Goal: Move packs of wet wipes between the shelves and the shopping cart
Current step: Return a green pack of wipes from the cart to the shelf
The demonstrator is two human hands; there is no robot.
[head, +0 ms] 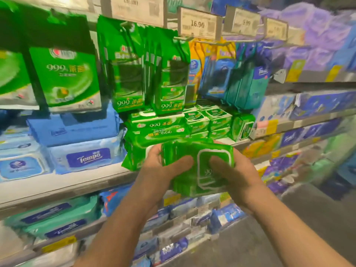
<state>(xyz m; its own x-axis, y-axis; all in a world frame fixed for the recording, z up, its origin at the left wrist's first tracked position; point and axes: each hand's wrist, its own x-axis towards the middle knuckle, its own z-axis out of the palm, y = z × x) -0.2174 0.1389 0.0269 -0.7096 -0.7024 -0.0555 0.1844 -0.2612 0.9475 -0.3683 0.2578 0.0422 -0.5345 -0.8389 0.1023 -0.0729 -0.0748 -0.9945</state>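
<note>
Both hands clamp 1 green wet-wipes pack [196, 168] just in front of the shelf edge [63, 184], slightly below frame centre. The left hand [163, 170] grips its 9 o'clock end with the thumb across the top; the right hand [233, 170] grips the 3 o'clock end, thumb pressed on the white-outlined lid panel. A 2-handed hold probably suits the soft, floppy pack, keeping it flat so it does not sag.

At 12 o'clock from the pack lies a stack of matching green packs [156, 132], so it is probably leaving or joining that stack; which way cannot be told. Hanging green 999 pouches [169, 81] sit higher at 12 o'clock, and blue Tempo packs [86, 155] lie at 9 o'clock. No shopping cart is in view.
</note>
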